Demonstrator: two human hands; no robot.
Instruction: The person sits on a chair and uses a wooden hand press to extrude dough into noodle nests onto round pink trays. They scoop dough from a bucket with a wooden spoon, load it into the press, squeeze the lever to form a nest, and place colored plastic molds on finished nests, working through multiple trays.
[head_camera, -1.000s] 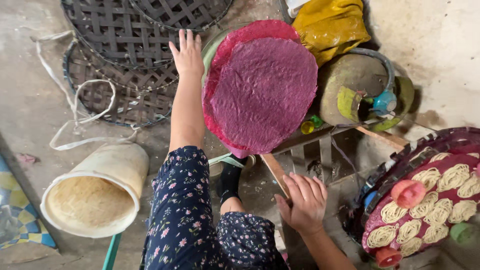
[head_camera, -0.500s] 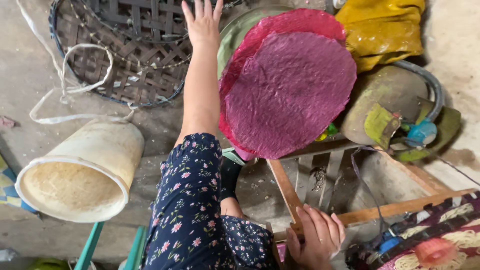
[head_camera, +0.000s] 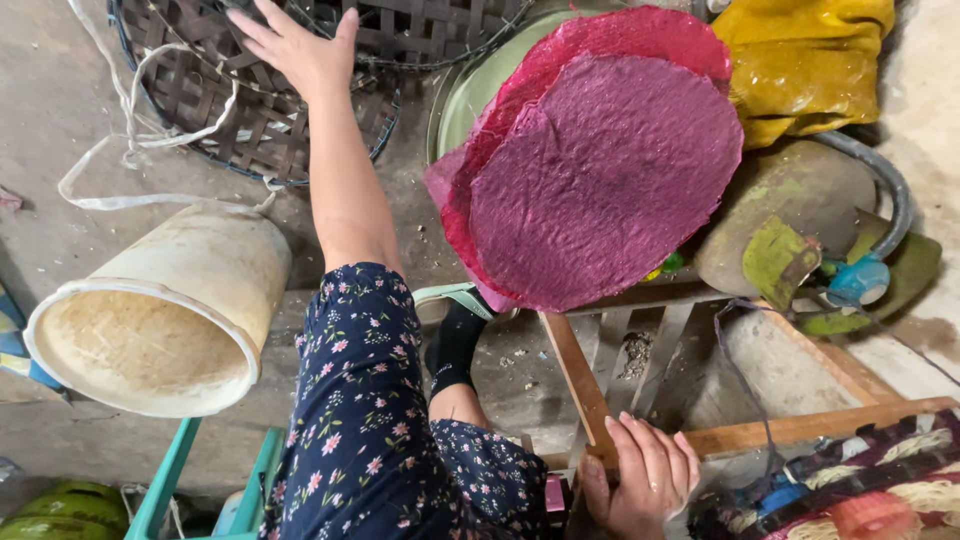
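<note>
At the upper left of the frame, the left hand (head_camera: 300, 50) is being laid flat, fingers spread and released, on a woven bamboo tray (head_camera: 250, 110); at the lower right, the right hand (head_camera: 640, 480) is being clenched around a wooden frame bar (head_camera: 580, 380); a round magenta sheet (head_camera: 600, 175) is lying at the upper centre; a pale bucket (head_camera: 160, 310) is lying tipped at the left.

The left hand (head_camera: 300, 48) is stretched far forward, fingers spread. The right hand (head_camera: 640, 485) stays low, fingers curled.
</note>
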